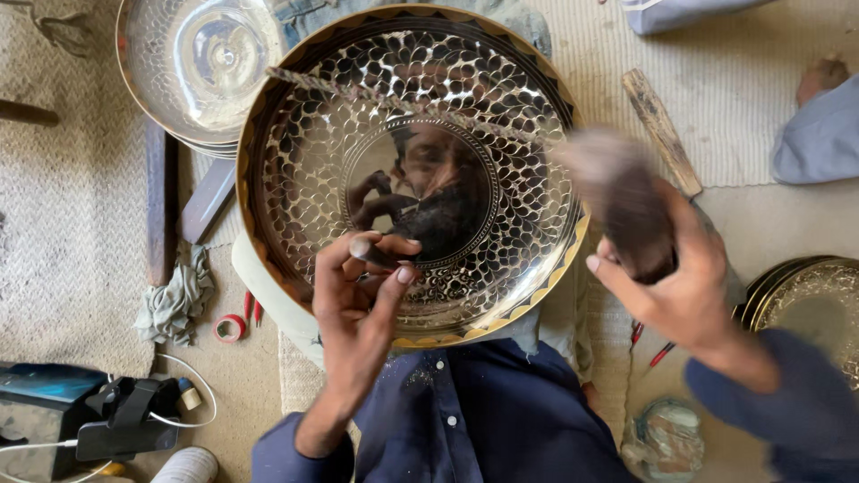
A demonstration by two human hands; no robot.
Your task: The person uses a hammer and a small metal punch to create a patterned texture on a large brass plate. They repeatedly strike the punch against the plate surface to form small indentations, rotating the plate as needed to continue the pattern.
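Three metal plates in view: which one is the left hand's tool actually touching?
The large middle plate with scale pattern and dark-gold rim; the left hand presses a punch into it. The stacked plate and right-edge plate lie apart.

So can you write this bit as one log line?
left hand: pinches small punch on big patterned brass plate | right hand: grips blurred wooden mallet

Clothing: dark navy buttoned cloth shirt [483, 420], dusted with pale specks
Sleeves: long, navy, reaching both wrists
Hands: bare, ungloved
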